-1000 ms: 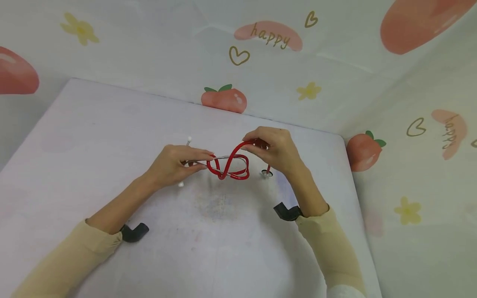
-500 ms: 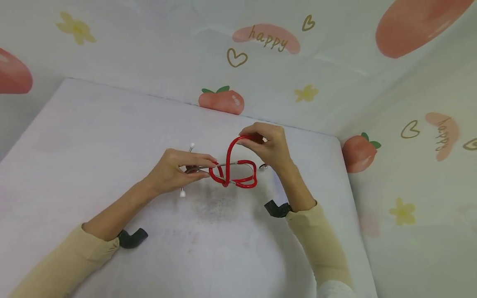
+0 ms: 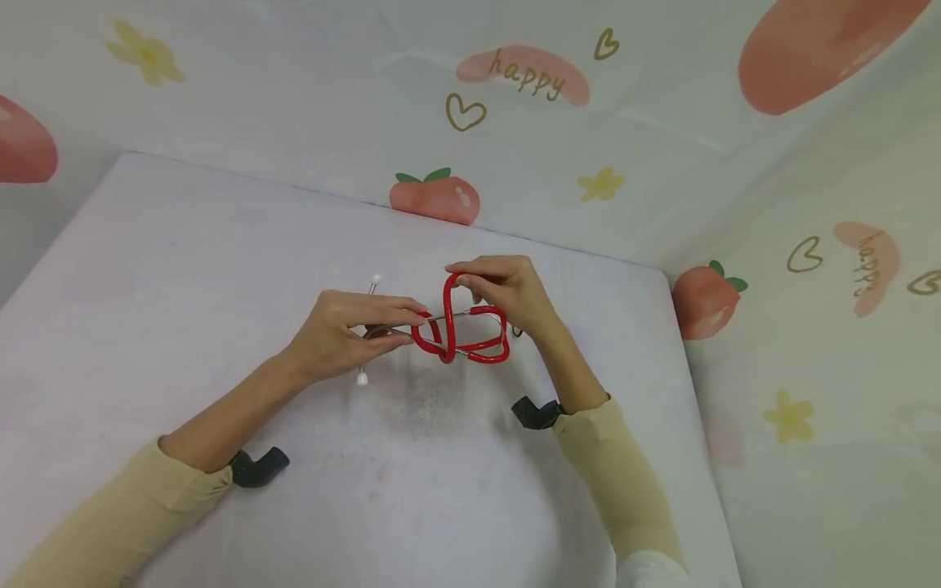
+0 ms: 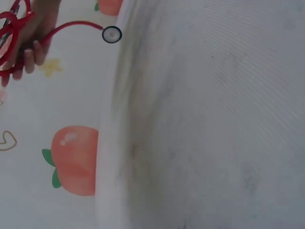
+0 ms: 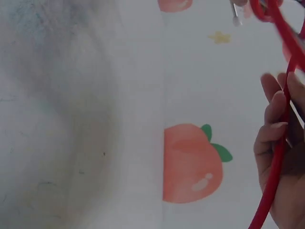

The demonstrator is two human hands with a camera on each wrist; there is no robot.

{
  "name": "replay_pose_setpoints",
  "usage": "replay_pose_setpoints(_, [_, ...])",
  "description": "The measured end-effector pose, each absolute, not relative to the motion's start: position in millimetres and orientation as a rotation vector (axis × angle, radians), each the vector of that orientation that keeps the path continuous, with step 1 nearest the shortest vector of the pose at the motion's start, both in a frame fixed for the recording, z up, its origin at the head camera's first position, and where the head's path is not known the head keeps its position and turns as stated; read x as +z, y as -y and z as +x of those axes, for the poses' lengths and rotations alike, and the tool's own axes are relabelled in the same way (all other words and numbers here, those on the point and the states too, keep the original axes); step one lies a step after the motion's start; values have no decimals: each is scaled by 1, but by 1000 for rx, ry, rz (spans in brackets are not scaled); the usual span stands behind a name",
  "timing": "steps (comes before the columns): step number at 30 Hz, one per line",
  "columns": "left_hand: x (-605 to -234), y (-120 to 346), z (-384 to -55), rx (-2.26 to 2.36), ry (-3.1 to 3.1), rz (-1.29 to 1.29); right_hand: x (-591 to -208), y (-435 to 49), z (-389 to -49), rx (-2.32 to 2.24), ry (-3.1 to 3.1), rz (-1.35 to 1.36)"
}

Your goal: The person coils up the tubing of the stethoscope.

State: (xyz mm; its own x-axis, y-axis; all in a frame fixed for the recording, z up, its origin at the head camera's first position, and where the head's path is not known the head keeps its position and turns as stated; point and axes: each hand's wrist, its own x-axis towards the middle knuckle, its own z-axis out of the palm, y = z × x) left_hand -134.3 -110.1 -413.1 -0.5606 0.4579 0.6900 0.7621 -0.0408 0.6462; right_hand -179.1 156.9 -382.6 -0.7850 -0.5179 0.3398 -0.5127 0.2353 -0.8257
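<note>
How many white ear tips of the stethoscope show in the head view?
2. One ear tip shows above the left hand, toward the wall; the other ear tip sits just below that hand on the table. None seems hidden.

The right hand (image 3: 507,294) hides the stethoscope's chest piece (image 4: 112,34) in the head view, seemingly.

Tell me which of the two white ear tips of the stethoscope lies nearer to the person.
The ear tip just below the left hand, close to the wrist; the other ear tip sticks out beyond that hand's fingers, toward the wall.
</note>
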Motion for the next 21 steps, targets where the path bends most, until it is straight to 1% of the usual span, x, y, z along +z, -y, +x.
replay_pose_setpoints(2, [-411,110,-136,-1626,1958,-1279,-386,-156,-178,-1689,-2382,-911])
replay_pose_setpoints(5, [-407,110,-140,-1631,1954,-1223,-392,-150,-173,-1713,-2317,-807])
replay_pose_setpoints(9, [-405,110,-144,-1620,1970,-1140,-402,-141,-167,-1608,-2377,-741])
replay_pose_setpoints(13, [-406,110,-146,-1587,1967,-1077,-411,-132,-164,-1604,-2336,-633])
replay_pose_setpoints(16, [-407,111,-148,-1544,1967,-1052,-416,-130,-161,-1676,-2264,-617])
replay_pose_setpoints(21, [-411,117,-159,-1462,1973,-937,-423,-130,-153,-1631,-2282,-747])
